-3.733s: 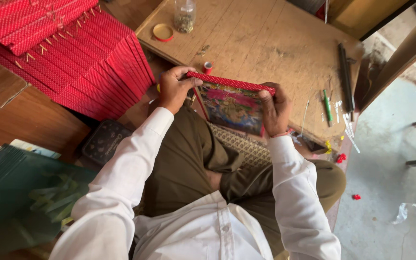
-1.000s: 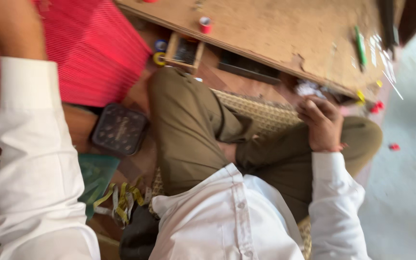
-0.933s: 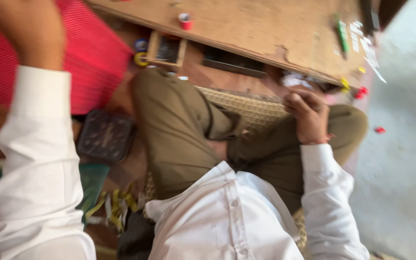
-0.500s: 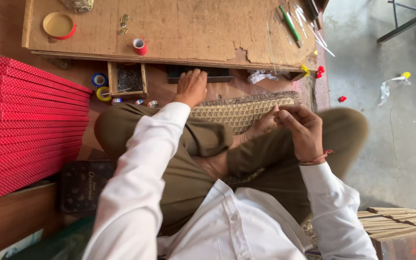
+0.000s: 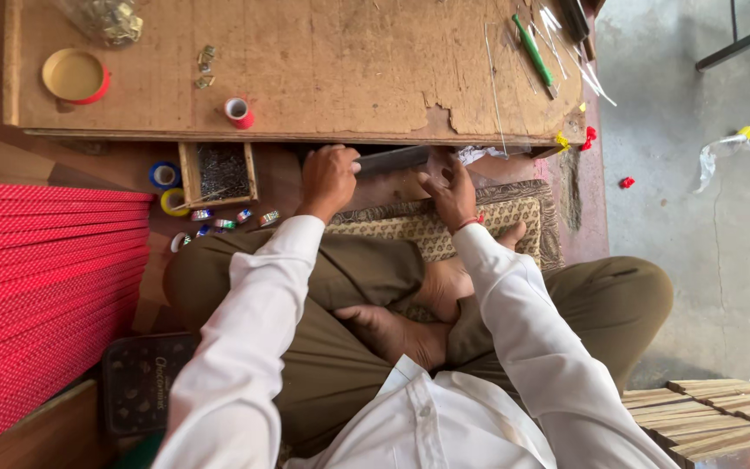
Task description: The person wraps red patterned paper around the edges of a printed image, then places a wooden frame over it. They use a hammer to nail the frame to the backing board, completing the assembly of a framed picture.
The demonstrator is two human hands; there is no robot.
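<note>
The person sits cross-legged on a patterned mat [image 5: 444, 230] before a low wooden board [image 5: 323, 61]. Both hands reach under the board's front edge. The left hand [image 5: 327, 178] rests with fingers curled onto a long dark flat piece [image 5: 392, 161] lying in the gap beneath the board; whether the fingers actually grip it cannot be told. The right hand [image 5: 453, 189] sits just beside, fingers spread loosely, tips touching the same dark piece near crumpled clear plastic [image 5: 479, 155].

On the board: a small red spool [image 5: 238, 112], a yellow lid with red rim [image 5: 75, 75], a green pen [image 5: 533, 48]. Below the board's edge, left of the left hand, stands a small wooden box [image 5: 219, 172] of dark bits, with rolls of tape [image 5: 165, 175] beside it. A tall stack of red sheets [image 5: 41, 278] lies at the person's left.
</note>
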